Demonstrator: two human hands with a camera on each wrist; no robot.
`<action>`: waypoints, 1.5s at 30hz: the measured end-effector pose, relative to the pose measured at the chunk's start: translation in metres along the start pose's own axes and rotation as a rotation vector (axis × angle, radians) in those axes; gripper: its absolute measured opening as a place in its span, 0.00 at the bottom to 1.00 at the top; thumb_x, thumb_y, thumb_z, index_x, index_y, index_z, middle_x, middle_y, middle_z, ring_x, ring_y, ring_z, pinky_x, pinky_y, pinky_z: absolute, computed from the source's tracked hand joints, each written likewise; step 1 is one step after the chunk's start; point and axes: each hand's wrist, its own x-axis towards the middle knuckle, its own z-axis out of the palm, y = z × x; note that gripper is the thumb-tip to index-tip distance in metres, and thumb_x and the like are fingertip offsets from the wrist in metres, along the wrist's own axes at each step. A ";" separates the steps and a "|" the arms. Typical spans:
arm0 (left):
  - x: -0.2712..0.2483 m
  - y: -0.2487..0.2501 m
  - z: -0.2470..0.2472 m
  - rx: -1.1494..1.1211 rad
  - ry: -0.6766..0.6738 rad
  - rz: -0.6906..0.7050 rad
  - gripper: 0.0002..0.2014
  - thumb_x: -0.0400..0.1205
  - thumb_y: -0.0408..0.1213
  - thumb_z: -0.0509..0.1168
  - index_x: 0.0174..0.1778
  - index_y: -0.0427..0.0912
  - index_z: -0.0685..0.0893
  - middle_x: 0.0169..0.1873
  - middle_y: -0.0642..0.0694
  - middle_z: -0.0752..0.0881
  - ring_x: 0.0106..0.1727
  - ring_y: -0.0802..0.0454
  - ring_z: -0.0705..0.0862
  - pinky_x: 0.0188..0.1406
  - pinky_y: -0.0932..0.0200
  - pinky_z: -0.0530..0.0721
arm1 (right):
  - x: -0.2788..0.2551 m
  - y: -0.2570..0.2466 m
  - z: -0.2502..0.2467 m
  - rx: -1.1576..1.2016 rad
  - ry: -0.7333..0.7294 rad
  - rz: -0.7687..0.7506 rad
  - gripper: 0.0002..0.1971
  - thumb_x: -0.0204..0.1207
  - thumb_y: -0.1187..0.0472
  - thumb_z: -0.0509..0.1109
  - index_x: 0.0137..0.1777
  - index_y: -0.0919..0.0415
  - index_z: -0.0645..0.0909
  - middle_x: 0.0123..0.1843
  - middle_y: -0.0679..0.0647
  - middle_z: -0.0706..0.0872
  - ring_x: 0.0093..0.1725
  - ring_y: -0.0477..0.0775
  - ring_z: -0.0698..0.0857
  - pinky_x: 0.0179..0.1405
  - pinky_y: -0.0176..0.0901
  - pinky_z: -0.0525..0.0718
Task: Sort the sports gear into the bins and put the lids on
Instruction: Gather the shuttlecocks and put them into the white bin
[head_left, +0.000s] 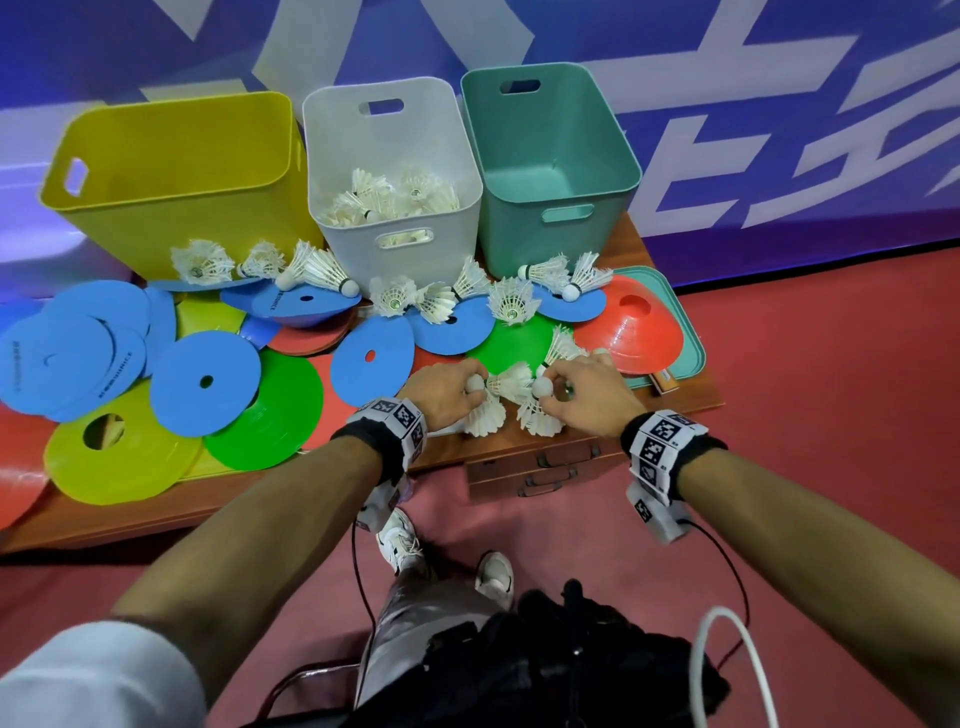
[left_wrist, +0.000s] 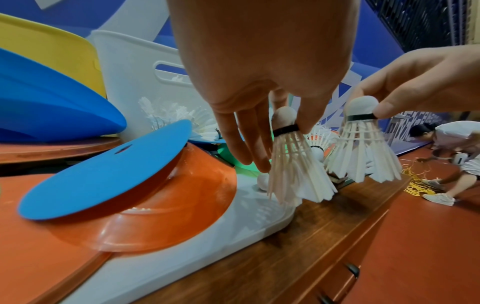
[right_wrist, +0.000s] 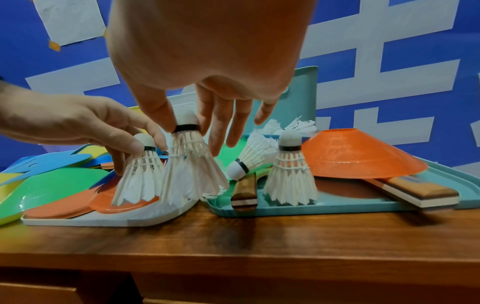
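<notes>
At the desk's front edge my left hand (head_left: 452, 389) pinches a white shuttlecock (left_wrist: 293, 160) by its cork, feathers down. Close beside it my right hand (head_left: 587, 389) pinches a second shuttlecock (right_wrist: 192, 168) the same way. Both hang just above a white lid (left_wrist: 233, 226). Behind stand a yellow bin (head_left: 171, 156), a white bin (head_left: 389, 156) holding several shuttlecocks, and a teal bin (head_left: 550, 145) with nothing visible inside. More loose shuttlecocks (head_left: 509, 301) lie in a row before the bins.
Flat blue, green, yellow and red discs (head_left: 208, 384) cover the desk's left and middle. An orange cone (head_left: 628, 332) and paddle handles (right_wrist: 415, 191) sit on a teal lid (right_wrist: 337, 203) at the right. Drawers (head_left: 545, 467) face me. Another person (left_wrist: 454, 148) crouches on the floor.
</notes>
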 end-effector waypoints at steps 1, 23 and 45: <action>0.001 0.001 0.001 0.005 0.000 0.002 0.18 0.85 0.50 0.61 0.70 0.50 0.76 0.54 0.42 0.87 0.56 0.41 0.84 0.52 0.51 0.80 | -0.001 0.000 0.000 0.004 -0.002 0.001 0.12 0.73 0.45 0.70 0.52 0.48 0.80 0.44 0.46 0.85 0.48 0.51 0.79 0.60 0.48 0.66; -0.009 -0.003 -0.066 -0.154 0.241 -0.053 0.13 0.84 0.45 0.62 0.64 0.48 0.78 0.44 0.47 0.85 0.47 0.42 0.84 0.48 0.50 0.80 | 0.041 -0.042 -0.054 0.123 0.142 -0.066 0.12 0.75 0.48 0.69 0.55 0.50 0.81 0.43 0.44 0.85 0.46 0.52 0.86 0.47 0.48 0.82; 0.059 -0.126 -0.232 -0.163 0.585 -0.065 0.16 0.82 0.47 0.68 0.62 0.46 0.76 0.51 0.45 0.86 0.49 0.41 0.85 0.44 0.51 0.81 | 0.237 -0.150 -0.125 0.136 0.316 -0.163 0.18 0.82 0.48 0.66 0.68 0.51 0.70 0.64 0.51 0.85 0.62 0.55 0.85 0.60 0.56 0.82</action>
